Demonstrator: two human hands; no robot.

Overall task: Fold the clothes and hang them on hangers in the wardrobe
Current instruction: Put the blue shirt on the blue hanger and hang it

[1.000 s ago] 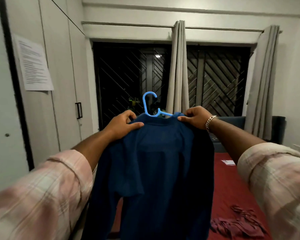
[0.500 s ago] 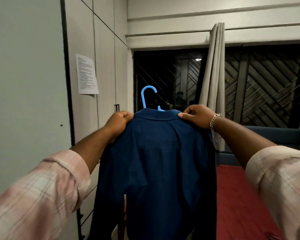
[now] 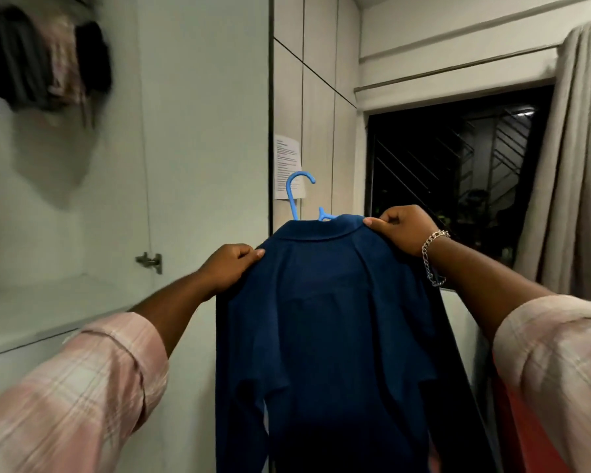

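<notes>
Two hands: both held one dark blue shirt [image 3: 325, 322] up in front of the person, one at each shoulder of the garment.
Left hand [image 3: 227, 268]: fingers curled, thumb on top, pinching the shirt's left shoulder; it sat lower than the other hand and nearer the open wardrobe [image 3: 65, 206].
Right hand [image 3: 401, 228]: fingers curled round the shirt's right shoulder beside the collar, thumb pressed on the fabric; a chain bracelet [image 3: 434, 257] hung at the wrist.
Shirt position: it hung straight down between the two hands, back toward the camera, tilted so the right shoulder was higher; the sleeves dropped along its sides.
Hanger [image 3: 299, 199]: one, light blue; its hook rose above the collar between the hands, nearer the right one; the rest lay hidden inside the shirt.
Arms: both stretched forward, forearms bare, pink plaid sleeves [image 3: 82, 397] rolled back.
Wardrobe: open on the left, with one shelf [image 3: 35, 308] low down and one metal hinge [image 3: 150, 262] on its side panel.
Hung clothes [image 3: 45, 59]: a blurred dark bunch at the upper left; their number could not be told.
Paper sheet [image 3: 288, 167]: one, stuck on the closed wardrobe door behind the hook.
Window [image 3: 458, 175]: dark, with a grille.
Curtain [image 3: 567, 158]: one grey, at the right.
</notes>
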